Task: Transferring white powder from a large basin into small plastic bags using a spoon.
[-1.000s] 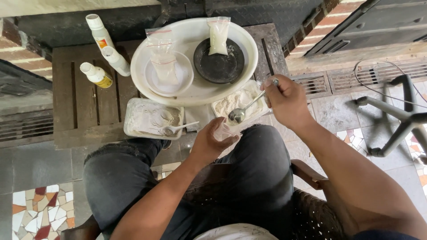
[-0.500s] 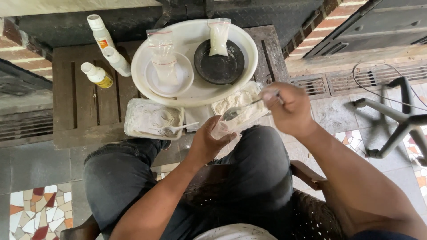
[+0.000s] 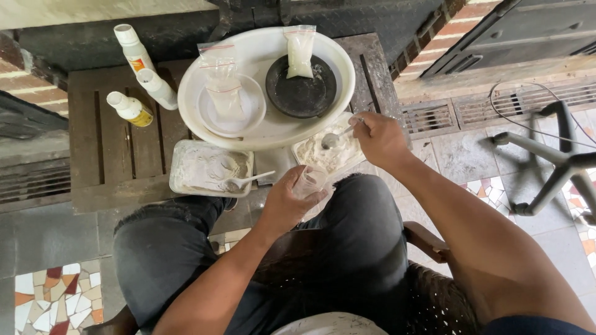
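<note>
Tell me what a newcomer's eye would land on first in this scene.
First, the two hands at centre: the right hand holds a metal spoon over a tray of white powder, while the left hand grips a small clear bag just below it. Next, the big white basin on the wooden table, carrying a white bowl and a black dish, each with a plastic bag on it.

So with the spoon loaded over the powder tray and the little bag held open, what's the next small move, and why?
Probably carry the spoon across to the small clear bag and tip it in. The right hand holds the spoon, with powder in its bowl, above the tray of white powder, while the left hand grips the bag just below, its mouth seemingly facing up.
</note>
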